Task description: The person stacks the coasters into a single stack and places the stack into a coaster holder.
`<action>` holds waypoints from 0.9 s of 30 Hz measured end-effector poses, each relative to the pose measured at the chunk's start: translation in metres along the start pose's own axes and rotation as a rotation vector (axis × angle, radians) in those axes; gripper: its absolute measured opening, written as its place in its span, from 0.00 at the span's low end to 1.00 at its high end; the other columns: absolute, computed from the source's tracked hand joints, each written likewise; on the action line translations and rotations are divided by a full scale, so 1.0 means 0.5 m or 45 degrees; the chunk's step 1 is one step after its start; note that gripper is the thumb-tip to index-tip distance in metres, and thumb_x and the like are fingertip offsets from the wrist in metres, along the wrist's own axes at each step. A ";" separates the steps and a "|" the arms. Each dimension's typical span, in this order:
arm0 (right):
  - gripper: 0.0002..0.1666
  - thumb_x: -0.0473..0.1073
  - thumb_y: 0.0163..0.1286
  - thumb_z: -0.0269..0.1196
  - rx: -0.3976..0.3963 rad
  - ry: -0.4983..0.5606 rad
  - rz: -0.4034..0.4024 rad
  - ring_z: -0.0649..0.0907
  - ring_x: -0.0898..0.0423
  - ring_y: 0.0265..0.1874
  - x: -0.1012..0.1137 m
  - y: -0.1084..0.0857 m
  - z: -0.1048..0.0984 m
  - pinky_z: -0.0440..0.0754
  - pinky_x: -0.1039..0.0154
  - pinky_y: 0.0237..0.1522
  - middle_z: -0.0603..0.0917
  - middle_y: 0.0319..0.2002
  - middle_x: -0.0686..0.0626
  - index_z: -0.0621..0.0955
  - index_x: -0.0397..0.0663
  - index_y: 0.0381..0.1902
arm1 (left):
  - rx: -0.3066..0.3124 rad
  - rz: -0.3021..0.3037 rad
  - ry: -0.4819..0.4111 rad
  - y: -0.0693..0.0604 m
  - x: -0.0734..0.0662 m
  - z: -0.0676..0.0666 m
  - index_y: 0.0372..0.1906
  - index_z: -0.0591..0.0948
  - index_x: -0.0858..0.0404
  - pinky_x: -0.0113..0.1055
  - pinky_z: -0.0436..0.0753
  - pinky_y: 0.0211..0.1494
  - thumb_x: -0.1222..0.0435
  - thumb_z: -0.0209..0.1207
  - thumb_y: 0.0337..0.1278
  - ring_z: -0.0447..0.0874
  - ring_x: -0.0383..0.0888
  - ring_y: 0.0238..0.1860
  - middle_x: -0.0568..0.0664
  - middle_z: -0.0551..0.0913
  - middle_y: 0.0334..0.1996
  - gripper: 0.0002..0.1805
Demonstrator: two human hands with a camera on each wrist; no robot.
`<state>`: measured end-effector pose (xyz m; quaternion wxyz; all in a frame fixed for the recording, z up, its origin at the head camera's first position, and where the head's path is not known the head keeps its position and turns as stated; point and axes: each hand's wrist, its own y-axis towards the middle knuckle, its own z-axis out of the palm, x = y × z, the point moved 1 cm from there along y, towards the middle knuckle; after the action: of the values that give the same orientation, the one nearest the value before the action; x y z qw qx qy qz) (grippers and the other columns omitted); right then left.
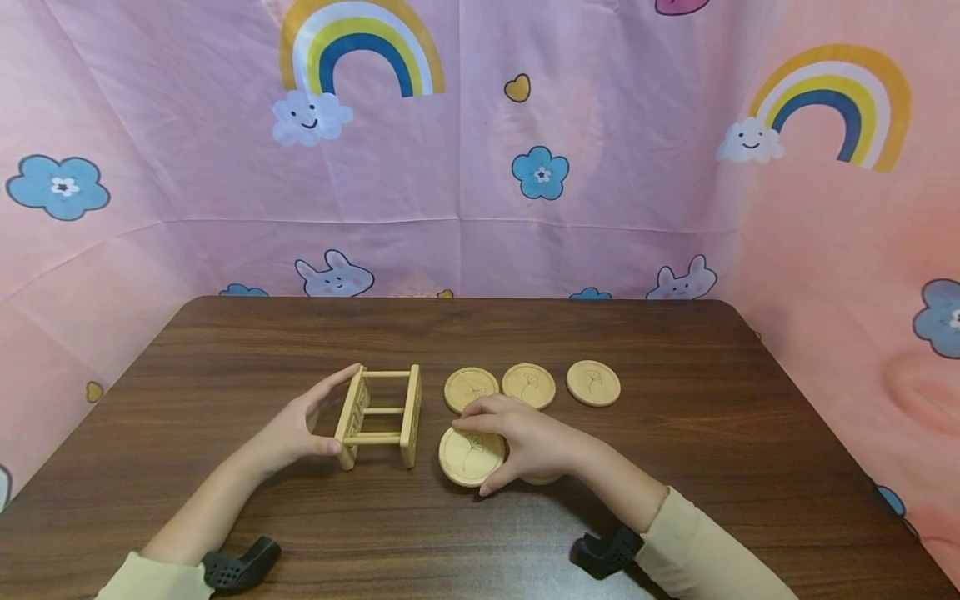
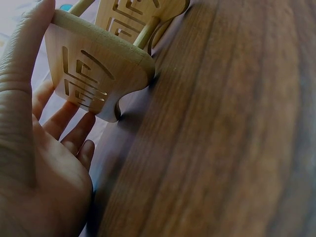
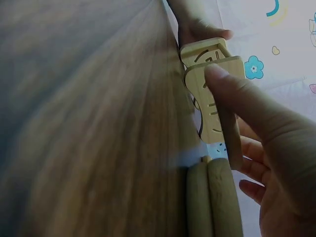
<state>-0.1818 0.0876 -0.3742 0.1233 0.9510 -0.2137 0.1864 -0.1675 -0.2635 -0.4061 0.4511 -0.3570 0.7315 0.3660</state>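
Note:
A light wooden rack (image 1: 371,439) with two cut-out side panels joined by rods stands left of centre on the table. My left hand (image 1: 288,433) grips its left panel, thumb on the near end and fingers at the far end; the left wrist view shows the panel (image 2: 84,64) between them. To the rack's right, my right hand (image 1: 536,437) holds a round wooden coaster (image 1: 468,458) with an engraved flower, thumb and fingers at its edge. In the right wrist view this coaster (image 3: 228,128) appears edge-on, apart from the rack (image 3: 210,116) behind it.
Behind my right hand, three more engraved coasters lie in a row: left (image 1: 469,385), middle (image 1: 529,383) and right (image 1: 593,383). Another pale edge (image 1: 542,480) shows beneath that hand. A patterned cloth (image 1: 465,167) hangs beyond the brown table (image 1: 675,358).

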 end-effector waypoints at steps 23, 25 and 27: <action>0.49 0.56 0.41 0.78 -0.196 0.061 0.057 0.69 0.54 0.59 -0.005 -0.070 -0.027 0.67 0.53 0.60 0.73 0.59 0.52 0.76 0.47 0.63 | -0.003 -0.011 0.030 -0.001 0.000 -0.002 0.75 0.55 0.55 0.67 0.42 0.64 0.53 0.72 0.46 0.49 0.55 0.70 0.57 0.56 0.72 0.53; 0.50 0.57 0.41 0.78 -0.210 0.058 0.063 0.70 0.54 0.59 -0.006 -0.076 -0.029 0.67 0.53 0.60 0.73 0.58 0.52 0.76 0.47 0.63 | -0.005 -0.010 0.027 -0.001 0.000 -0.002 0.75 0.55 0.55 0.67 0.42 0.64 0.53 0.72 0.46 0.48 0.57 0.70 0.57 0.56 0.72 0.53; 0.49 0.57 0.42 0.78 -0.231 0.050 0.072 0.70 0.53 0.59 -0.008 -0.084 -0.029 0.68 0.52 0.59 0.73 0.58 0.52 0.76 0.47 0.63 | -0.008 -0.008 0.019 -0.001 0.000 -0.001 0.75 0.55 0.55 0.67 0.42 0.64 0.53 0.72 0.46 0.49 0.58 0.70 0.56 0.56 0.72 0.53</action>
<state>-0.1708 0.1304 -0.3693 0.2079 0.9256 -0.2541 0.1885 -0.1674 -0.2640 -0.4058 0.4457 -0.3635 0.7326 0.3640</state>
